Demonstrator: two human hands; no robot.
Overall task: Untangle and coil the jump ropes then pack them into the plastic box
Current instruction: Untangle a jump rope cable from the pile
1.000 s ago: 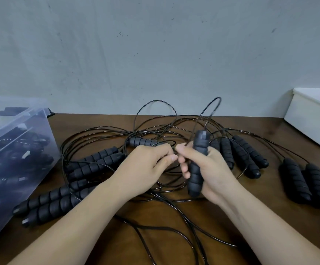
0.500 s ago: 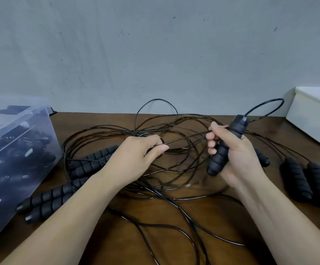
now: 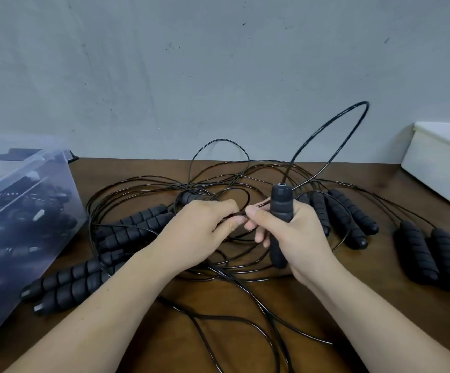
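A tangle of thin black jump-rope cords [image 3: 218,184] lies on the brown table [image 3: 366,305]. My right hand [image 3: 294,238] grips one black foam handle [image 3: 280,203] upright, and its cord arcs up in a tall loop [image 3: 353,117] toward the wall. My left hand [image 3: 205,230] pinches a cord strand right beside the right hand's fingers. Several ribbed black handles lie left [image 3: 127,232], front left [image 3: 68,286], behind the right hand [image 3: 350,219] and at the right [image 3: 431,257]. The clear plastic box [image 3: 30,224] stands at the left with dark ropes inside.
A white bin [image 3: 441,168] with something pink inside sits at the back right corner. A grey wall [image 3: 218,63] rises just behind the table. Loose cords trail toward the front edge between my forearms.
My right hand swung out to the right with the handle, then came back to meet the left hand. The handle's cord loop now stands taller.
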